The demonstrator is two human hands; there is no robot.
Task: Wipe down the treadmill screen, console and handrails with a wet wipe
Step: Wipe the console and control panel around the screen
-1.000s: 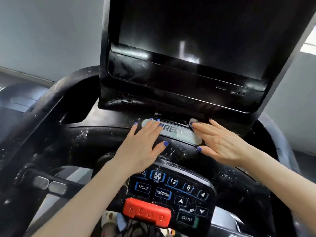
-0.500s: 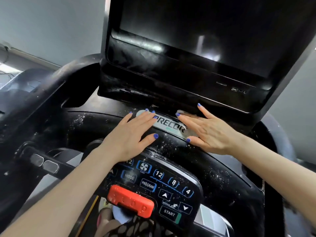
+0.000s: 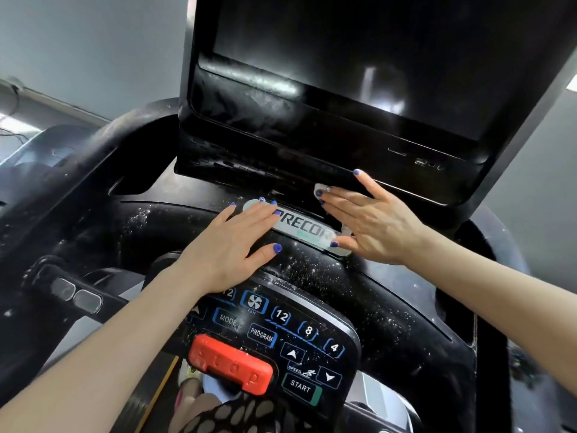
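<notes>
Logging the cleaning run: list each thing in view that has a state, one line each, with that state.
screen: dark, off, smeared along its lower edge
console: speckled with white flecks
wet wipe: flat under the right hand's fingers
right hand: fingers straight, pressing the wipe
left hand: flat, resting on the console
stop button: red, hands clear of it

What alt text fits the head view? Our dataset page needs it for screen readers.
A right hand presses a wet wipe flat below the treadmill screen, while the left hand rests flat on the dusty console above a red stop button.
</notes>
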